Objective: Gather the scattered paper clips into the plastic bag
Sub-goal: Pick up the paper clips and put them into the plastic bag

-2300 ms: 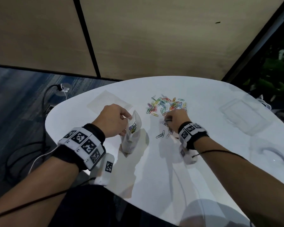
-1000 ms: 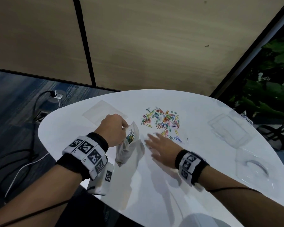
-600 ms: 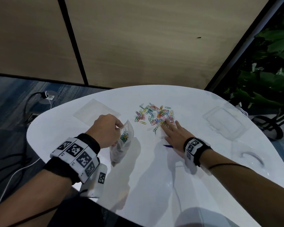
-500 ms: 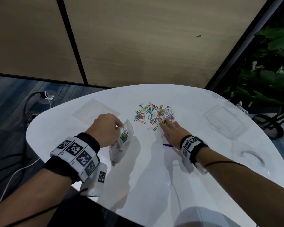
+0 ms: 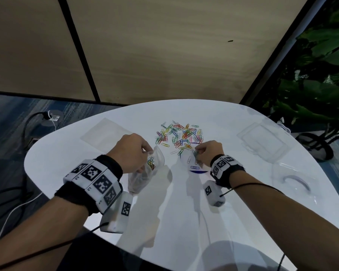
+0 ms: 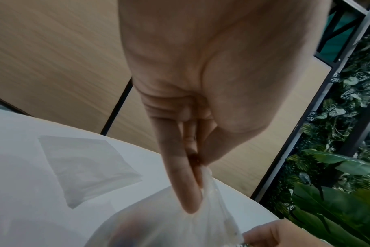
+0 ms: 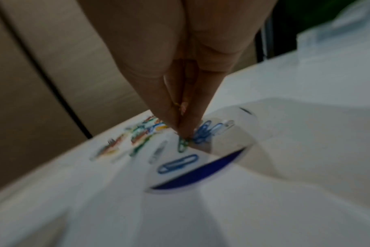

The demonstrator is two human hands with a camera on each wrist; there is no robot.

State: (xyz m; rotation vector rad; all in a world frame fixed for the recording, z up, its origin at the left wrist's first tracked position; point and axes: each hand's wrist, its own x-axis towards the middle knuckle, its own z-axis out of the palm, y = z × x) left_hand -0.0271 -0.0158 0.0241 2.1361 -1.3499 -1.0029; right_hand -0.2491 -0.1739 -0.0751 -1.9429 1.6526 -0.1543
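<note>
Two hands work over the white table (image 5: 184,212). On the right hand (image 5: 208,153), the fingers (image 7: 169,107) are bunched to a point and pinch a small clump of paper clips (image 7: 201,133) just off the table surface, wrist raised, knuckles up. On the left hand (image 5: 131,151), thumb and fingers (image 6: 180,175) pinch the rim of the plastic bag (image 5: 145,173), holding its mouth open toward the right hand; the bag hangs with its bottom on the table and a few coloured clips show inside it.

Dozens of scattered clips (image 5: 180,136) lie in one loose heap beyond the right hand, too many and too small to count. Nearer, the right wrist view shows one blue clip (image 7: 177,163) lying flat, apart from the heap, beside a dark blue curved edge (image 7: 199,172); the head view shows these only faintly.

One flat clear bag (image 5: 106,132) lies beyond the left hand, well apart. Two clear plastic lidded boxes or trays (image 5: 262,139) sit at the table's right side. Only the left wrist view shows the pinch on the bag rim closely
</note>
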